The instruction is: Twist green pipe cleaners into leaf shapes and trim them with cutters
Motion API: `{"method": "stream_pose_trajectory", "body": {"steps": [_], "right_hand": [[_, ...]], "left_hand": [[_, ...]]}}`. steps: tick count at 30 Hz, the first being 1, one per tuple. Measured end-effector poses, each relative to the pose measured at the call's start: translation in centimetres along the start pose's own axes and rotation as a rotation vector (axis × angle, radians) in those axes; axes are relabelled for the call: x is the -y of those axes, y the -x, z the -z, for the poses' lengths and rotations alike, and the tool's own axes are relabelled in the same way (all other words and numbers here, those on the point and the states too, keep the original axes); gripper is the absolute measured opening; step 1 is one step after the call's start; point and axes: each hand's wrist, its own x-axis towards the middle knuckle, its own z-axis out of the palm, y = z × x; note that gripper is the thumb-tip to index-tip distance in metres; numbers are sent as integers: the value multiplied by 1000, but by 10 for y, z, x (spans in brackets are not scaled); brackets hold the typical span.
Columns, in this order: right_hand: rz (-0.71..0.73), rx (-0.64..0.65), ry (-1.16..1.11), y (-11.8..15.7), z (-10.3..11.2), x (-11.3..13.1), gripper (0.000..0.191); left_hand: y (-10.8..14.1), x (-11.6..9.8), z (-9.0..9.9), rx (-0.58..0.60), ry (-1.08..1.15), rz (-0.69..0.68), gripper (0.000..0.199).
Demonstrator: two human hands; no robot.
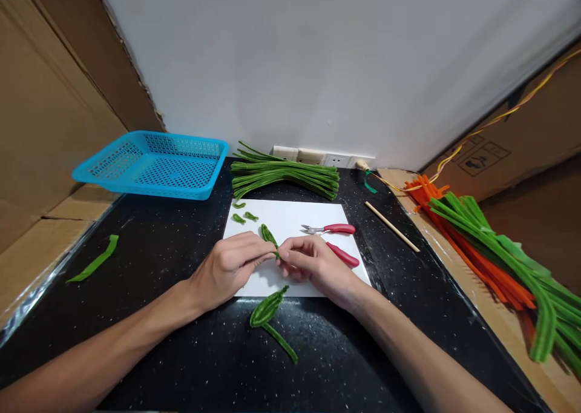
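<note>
Over a white sheet [290,213], my left hand [238,258] and my right hand [313,261] meet, both pinching a green pipe cleaner [267,234] bent into a narrow loop. Its looped end points up and away; the lower part is hidden by my fingers. Beside my right hand lie pliers [342,228] with red handles, their jaws pointing left. Several small twisted green pieces [238,218] rest on the sheet's upper left. Nearer to me, on the black table, is a finished-looking leaf shape of green pipe cleaner [267,310] with a stem.
A blue basket [181,189] stands back left. Behind the sheet lies a bundle of green pipe cleaners [285,177]. A wooden stick [393,226] lies right, near orange [481,258] and green bundles [508,249] on cardboard. A green strip [95,260] is at left, sockets [336,160] at the wall.
</note>
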Motion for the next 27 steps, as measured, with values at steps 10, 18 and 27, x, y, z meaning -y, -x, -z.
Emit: {"method": "stream_pose_trajectory", "body": {"steps": [10,18,27], "right_hand": [[58,-110,74,0,-5,-3,16],[203,-169,375,3,-13,1,7],[426,-104,693,12,-9,9,14]], "left_hand": [[-4,-5,7,61,-376,-298,18],[2,-3,2,125,-173,-126,24],[-3,-9,1,195,247,214,20]]}}
